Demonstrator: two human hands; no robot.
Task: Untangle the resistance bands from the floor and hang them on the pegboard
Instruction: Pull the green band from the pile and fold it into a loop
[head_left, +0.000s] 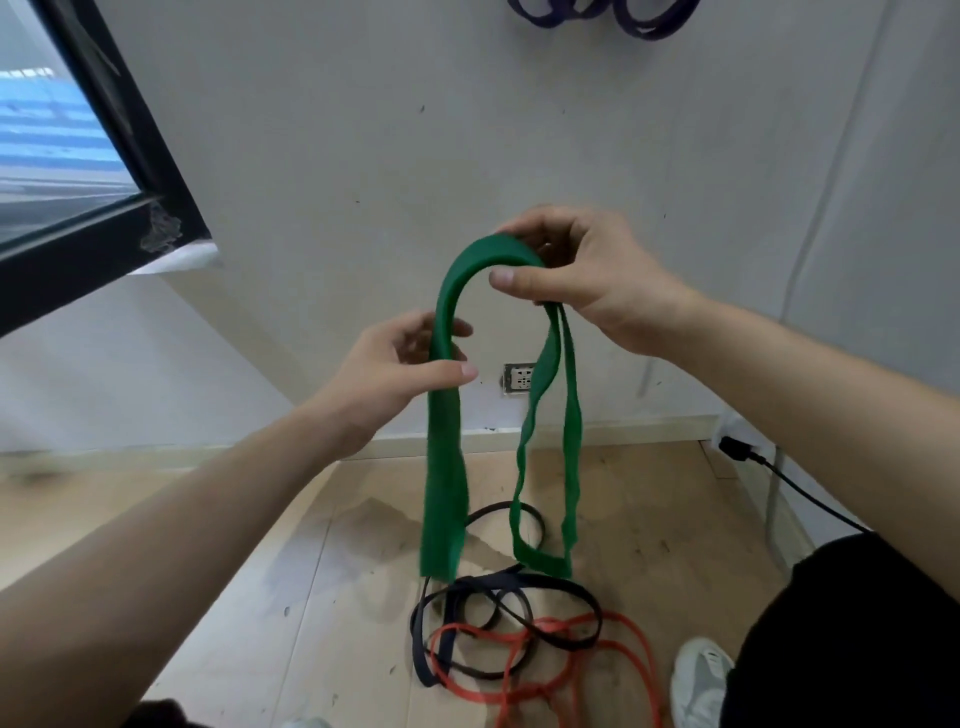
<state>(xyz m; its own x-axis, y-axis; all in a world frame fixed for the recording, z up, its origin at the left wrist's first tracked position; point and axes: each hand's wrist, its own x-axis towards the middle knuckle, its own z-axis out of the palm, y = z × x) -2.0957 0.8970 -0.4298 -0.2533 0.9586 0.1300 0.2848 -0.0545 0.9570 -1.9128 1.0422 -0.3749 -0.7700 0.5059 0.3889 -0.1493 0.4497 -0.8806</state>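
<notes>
A wide green resistance band (444, 467) arches between my two hands in front of the wall. My left hand (395, 369) pinches its left strand, which hangs flat toward the floor. My right hand (582, 275) grips the top of the arch, and a loop of the same band dangles below it. On the floor under the band lies a tangle of dark navy bands (498, 613) and orange-red bands (571, 660). Purple bands (602, 15) hang high on the wall at the top edge; the pegs holding them are out of view.
A black-framed window (98, 171) is at the left. A wall socket (518, 378) sits low on the white wall, and a black cable (789, 483) runs at the right. My shoe (698, 680) and dark trouser leg stand beside the tangle on the wooden floor.
</notes>
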